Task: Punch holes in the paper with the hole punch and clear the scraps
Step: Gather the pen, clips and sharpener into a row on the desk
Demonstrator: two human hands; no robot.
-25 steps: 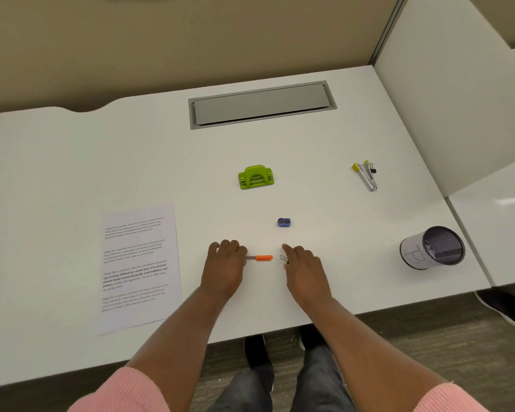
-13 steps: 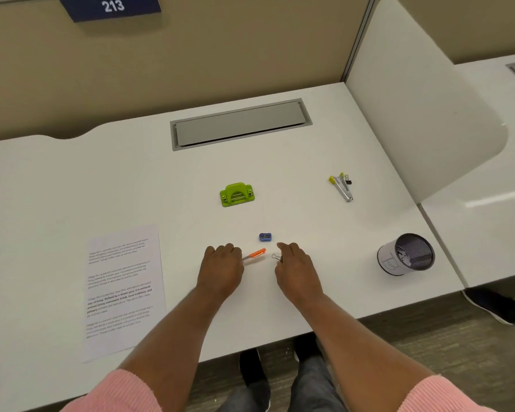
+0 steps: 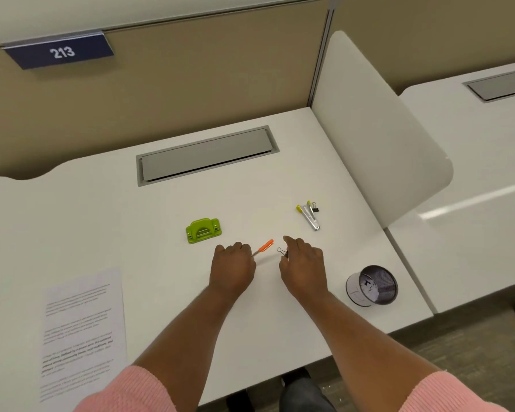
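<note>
Hole punch (image 3: 203,230): green, centre of frame on the white desk (image 3: 72,227), untouched, just above the left hand.
Paper (image 3: 82,334): printed sheet, lower left, flat near the desk's front edge, well apart from the punch.
Left hand (image 3: 232,267): curled shut around an orange-capped pen (image 3: 262,248), cap pointing up-right.
Right hand (image 3: 304,267): pinching a small black binder clip (image 3: 283,251) at thumb and fingertips.
Mesh cup (image 3: 371,286): lower right, tipped on its side.
Staple remover and clips (image 3: 309,214): right of centre.

Hole punch (image 3: 203,230) behind the pen (image 3: 262,248); paper (image 3: 82,331) far left, seemingly flat.
</note>
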